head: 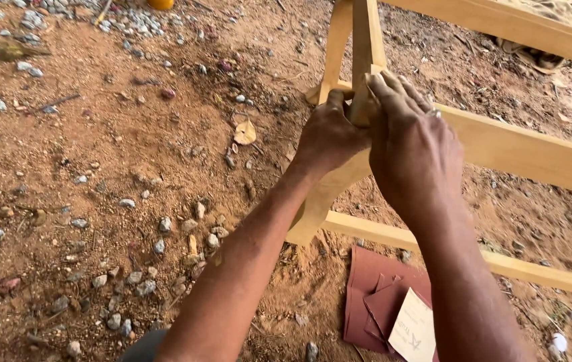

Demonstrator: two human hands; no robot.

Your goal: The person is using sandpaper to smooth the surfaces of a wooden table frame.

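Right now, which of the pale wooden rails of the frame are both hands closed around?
The slanted leg running down to the dirt: left hand and right hand grip its upper part. The horizontal rails to the right go untouched.

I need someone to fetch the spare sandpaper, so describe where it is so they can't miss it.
Start at the pale wooden frame lying on the red dirt, where the left hand and right hand meet. Follow its lowest rail toward the camera. Just below it lie the reddish-brown sandpaper sheets, flat and square-edged, one flipped to its pale back, unlike the scattered grey stones.
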